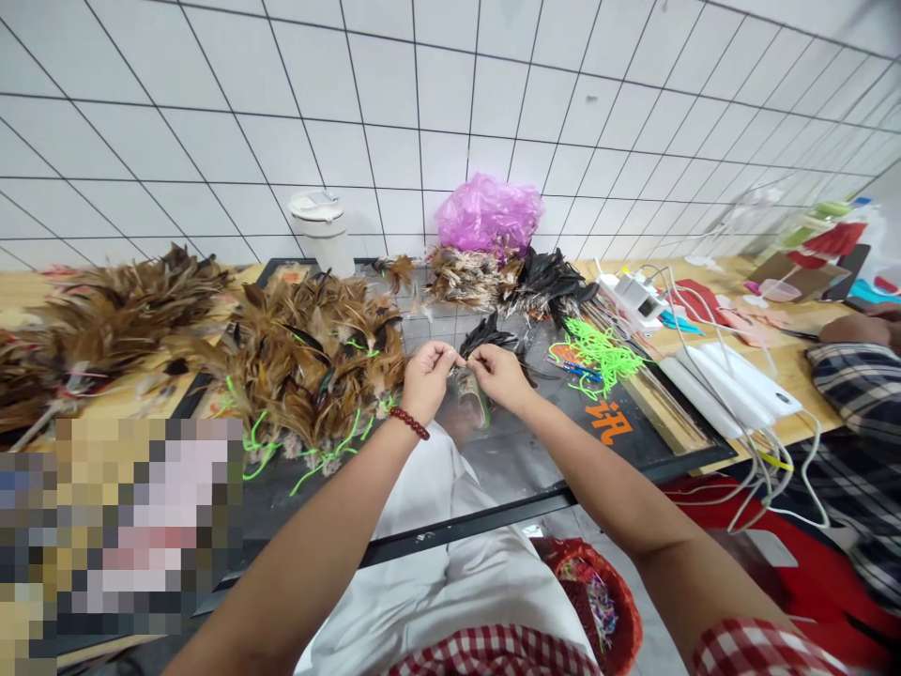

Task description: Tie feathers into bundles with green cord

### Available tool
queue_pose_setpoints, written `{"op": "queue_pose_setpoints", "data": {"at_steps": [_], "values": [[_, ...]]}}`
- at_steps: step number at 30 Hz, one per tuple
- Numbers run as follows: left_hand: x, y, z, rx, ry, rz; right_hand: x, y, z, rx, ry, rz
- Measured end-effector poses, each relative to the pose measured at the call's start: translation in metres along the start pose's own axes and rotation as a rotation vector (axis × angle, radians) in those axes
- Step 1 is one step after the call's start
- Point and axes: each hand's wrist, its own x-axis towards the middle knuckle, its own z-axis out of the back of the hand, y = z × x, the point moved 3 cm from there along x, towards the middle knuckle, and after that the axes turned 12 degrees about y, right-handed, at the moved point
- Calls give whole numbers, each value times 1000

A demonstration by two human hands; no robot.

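Note:
My left hand (427, 376), with a dark red bead bracelet (409, 422) at the wrist, is closed in a pinch. My right hand (501, 377) pinches too, its fingertips almost meeting the left ones. Whatever they hold is too small to make out. Right behind the fingers lies a small bunch of black feathers (489, 333). To the left of my hands spreads a big heap of brown feather bunches (316, 357), some tied with bright green string. Over to the right, a tangle of green string (602, 352) lies with blue pens (581, 369).
A clear-topped dark table (521, 460) carries the work. Farther back are a white lidded cup (324, 235), a pink plastic bag (489, 214), and pale and black feathers (553, 286). White power strips (739, 385) with cables lie right, near another person's sleeve (855, 376). A red basket (626, 601) stands below.

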Motion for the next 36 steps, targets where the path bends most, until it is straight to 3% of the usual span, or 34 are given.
{"op": "queue_pose_setpoints", "data": {"at_steps": [5,14,19,23,28,36], "values": [[0,6,6,146,-58,58,1,-3,-1,-109,27,-8],[3,4,8,222,6,105,-7,8,-1,-169,222,175],[3,3,5,195,53,133,-5,4,-3,-163,106,72],[2,6,6,193,17,152,-3,1,-4,-75,22,9],[1,5,7,302,51,119,-6,6,0,127,-31,99],[-2,2,0,502,126,58,-11,16,2,101,-94,182]]}}
